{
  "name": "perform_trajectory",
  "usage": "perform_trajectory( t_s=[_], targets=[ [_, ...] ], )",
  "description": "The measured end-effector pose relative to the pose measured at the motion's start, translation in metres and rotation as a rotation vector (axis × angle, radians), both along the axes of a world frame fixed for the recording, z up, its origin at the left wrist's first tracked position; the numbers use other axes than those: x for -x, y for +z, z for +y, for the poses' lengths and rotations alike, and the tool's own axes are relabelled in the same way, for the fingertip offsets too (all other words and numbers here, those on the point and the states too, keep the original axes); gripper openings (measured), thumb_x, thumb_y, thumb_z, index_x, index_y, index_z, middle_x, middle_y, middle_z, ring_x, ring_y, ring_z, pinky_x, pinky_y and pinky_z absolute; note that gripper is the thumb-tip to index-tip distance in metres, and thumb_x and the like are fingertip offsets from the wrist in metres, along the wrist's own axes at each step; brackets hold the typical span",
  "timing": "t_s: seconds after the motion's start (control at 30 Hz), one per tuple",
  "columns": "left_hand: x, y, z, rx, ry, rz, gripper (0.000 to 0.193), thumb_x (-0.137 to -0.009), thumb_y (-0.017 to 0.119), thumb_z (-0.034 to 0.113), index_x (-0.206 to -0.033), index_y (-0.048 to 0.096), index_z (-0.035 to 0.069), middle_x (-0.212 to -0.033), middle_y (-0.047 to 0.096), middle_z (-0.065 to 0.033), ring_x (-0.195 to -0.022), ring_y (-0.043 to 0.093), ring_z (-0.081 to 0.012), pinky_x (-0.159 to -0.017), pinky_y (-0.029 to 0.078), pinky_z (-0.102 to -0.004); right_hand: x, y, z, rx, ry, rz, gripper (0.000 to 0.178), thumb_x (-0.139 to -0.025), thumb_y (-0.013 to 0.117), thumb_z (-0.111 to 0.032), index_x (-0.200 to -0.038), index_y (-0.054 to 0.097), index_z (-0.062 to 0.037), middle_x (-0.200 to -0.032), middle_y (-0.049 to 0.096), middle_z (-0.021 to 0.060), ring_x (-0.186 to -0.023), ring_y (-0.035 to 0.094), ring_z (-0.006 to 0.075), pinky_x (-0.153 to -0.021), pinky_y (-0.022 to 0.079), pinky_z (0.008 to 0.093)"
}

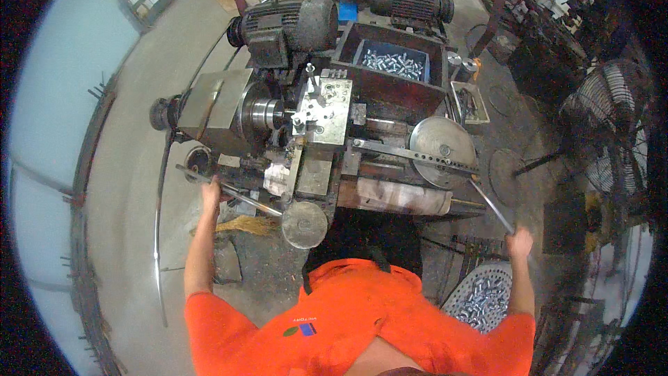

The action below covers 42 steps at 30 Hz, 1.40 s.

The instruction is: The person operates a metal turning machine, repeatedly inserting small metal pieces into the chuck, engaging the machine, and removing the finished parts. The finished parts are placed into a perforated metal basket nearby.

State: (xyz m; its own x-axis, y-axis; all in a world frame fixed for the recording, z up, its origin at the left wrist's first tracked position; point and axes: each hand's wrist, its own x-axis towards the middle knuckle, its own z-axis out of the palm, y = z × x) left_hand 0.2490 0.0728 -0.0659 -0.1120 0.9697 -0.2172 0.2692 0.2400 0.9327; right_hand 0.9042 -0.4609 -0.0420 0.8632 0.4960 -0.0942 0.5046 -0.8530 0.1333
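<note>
My left hand [211, 193] is closed around a long metal lever [252, 200] that runs to a round metal disc [305, 224] at the front of a lathe. On the right, my right hand [519, 242] grips the end of another metal lever [492, 205]. That one slants up to a flat bar with a row of holes [417, 155], which crosses a large round plate [445, 141]. Between the levers stands the lathe's tool block [327, 113], with the round chuck [264, 113] just to its left. Whether a workpiece sits in the chuck is too small to tell.
A blue tray [429, 69] of small shiny metal parts sits in a dark box behind the lathe. At lower right is a perforated basket [456, 299] with similar parts. Motors [292, 24] stand at the back, a fan [605, 129] at right, a straw broom [247, 225] below the left lever.
</note>
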Motion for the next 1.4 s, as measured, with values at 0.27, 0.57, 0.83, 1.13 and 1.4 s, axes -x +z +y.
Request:
perform_trajectory(
  t_s=[0.27, 0.57, 0.83, 1.13, 1.4],
  targets=[
    [0.044, -0.023, 0.006, 0.001, 0.061, -0.228, 0.055, -0.087, 0.044, 0.053, -0.101, 0.055, 0.000, -0.083, 0.062, -0.0094, -0.073, 0.062, -0.0200, -0.067, 0.049, -0.0331, 0.046, -0.033, 0.064, -0.479, 0.259, -0.484, 0.086, -0.069, 0.054, -0.056, -0.133, 0.036, -0.0023, -0.135, 0.038, 0.0198, -0.123, 0.037, 0.0369, -0.103, 0.027, 0.0464],
    [0.028, -0.110, -0.013, -0.112, -0.587, 1.443, 0.052, -0.079, 0.054, 0.052, -0.093, 0.063, 0.003, -0.094, 0.063, -0.0198, -0.090, 0.060, -0.0351, -0.074, 0.049, -0.0411, 0.188, -0.055, 0.075, -0.569, 0.182, 0.432, 0.043, -0.054, 0.062, -0.010, -0.095, 0.064, -0.0002, -0.101, 0.062, 0.0199, -0.095, 0.059, 0.0326, -0.085, 0.046, 0.0350],
    [0.036, -0.174, -0.023, -0.009, -0.445, 1.168, 0.040, -0.074, 0.061, 0.040, -0.094, 0.055, 0.006, -0.088, 0.062, -0.0172, -0.084, 0.061, -0.0352, -0.069, 0.050, -0.0444, 0.193, -0.044, 0.100, -0.490, 0.248, 0.537, 0.036, -0.058, 0.059, -0.007, -0.093, 0.065, 0.0006, -0.087, 0.065, 0.0185, -0.080, 0.064, 0.0299, -0.072, 0.050, 0.0332],
    [0.045, -0.148, -0.034, -0.185, -0.426, 1.264, 0.037, -0.076, 0.062, 0.035, -0.098, 0.059, 0.006, -0.088, 0.064, -0.0178, -0.085, 0.062, -0.0328, -0.073, 0.049, -0.0417, 0.154, 0.055, 0.197, -0.669, 0.524, 0.367, 0.034, -0.059, 0.058, -0.006, -0.091, 0.065, -0.0007, -0.085, 0.064, 0.0182, -0.080, 0.063, 0.0305, -0.073, 0.050, 0.0350],
    [0.103, 0.011, -0.026, -0.029, -0.373, 0.702, 0.039, -0.080, 0.061, 0.030, -0.110, 0.059, 0.006, -0.087, 0.064, -0.0194, -0.079, 0.063, -0.0292, -0.069, 0.048, -0.0391, 0.244, 0.143, 0.414, -0.844, 1.244, 0.385, 0.035, -0.055, 0.061, -0.011, -0.090, 0.063, -0.0041, -0.097, 0.061, 0.0142, -0.091, 0.056, 0.0326, -0.080, 0.046, 0.0380]
  ],
)
